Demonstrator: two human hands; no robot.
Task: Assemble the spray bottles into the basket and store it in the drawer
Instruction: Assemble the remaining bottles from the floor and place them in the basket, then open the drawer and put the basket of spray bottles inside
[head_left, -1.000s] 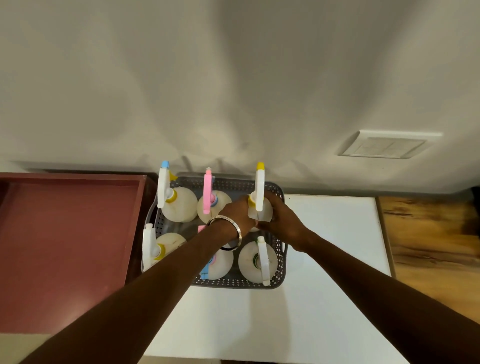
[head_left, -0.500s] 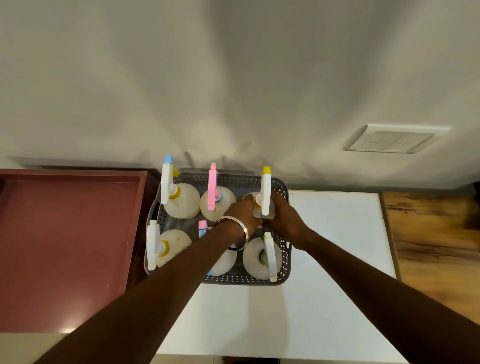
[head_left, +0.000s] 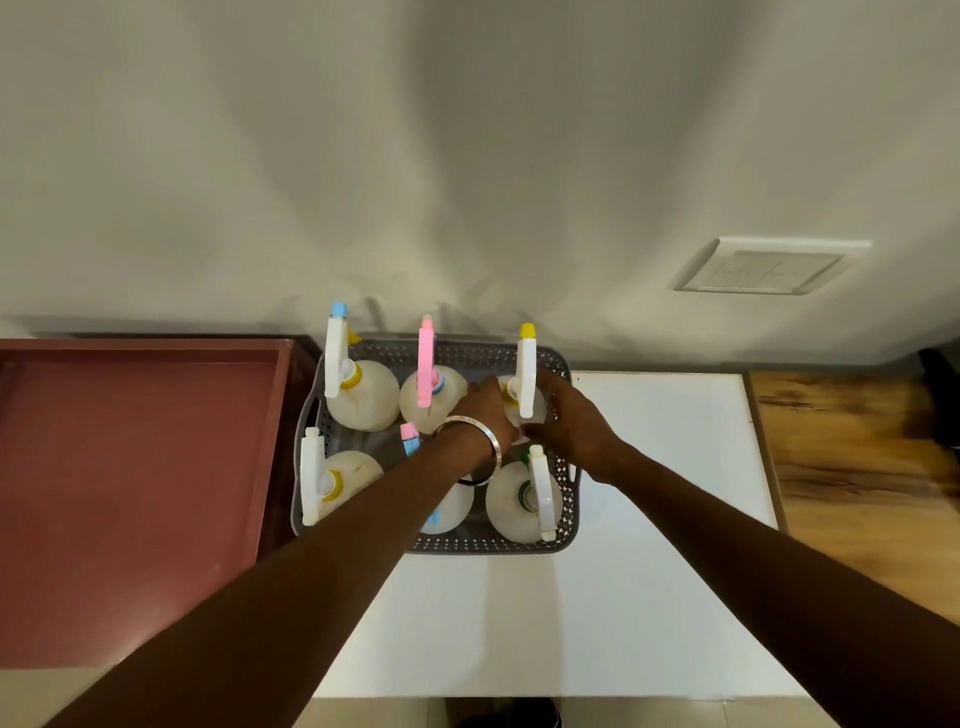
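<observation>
A grey perforated basket (head_left: 483, 544) stands on a white table top (head_left: 597, 597) against the wall, holding several pale spray bottles. At its back right stands a bottle with a white trigger head and yellow nozzle (head_left: 525, 374). My left hand (head_left: 480, 410), with a metal bangle on the wrist, and my right hand (head_left: 569, 421) both grip this bottle's body from either side. Other bottles: blue nozzle (head_left: 358, 392) at back left, pink head (head_left: 428, 389) at back middle, white head (head_left: 322, 483) at front left, green collar (head_left: 524, 499) at front right. My left forearm hides most of the front middle bottle.
An open dark red drawer (head_left: 135, 467) lies left of the basket, its rim touching the basket's left side. A wooden surface (head_left: 857, 467) lies right of the white top. A white switch plate (head_left: 763, 270) sits on the wall.
The view has shifted slightly. Both hands stay around the yellow-nozzle bottle at the basket's back right and have sunk a little lower around its body.
</observation>
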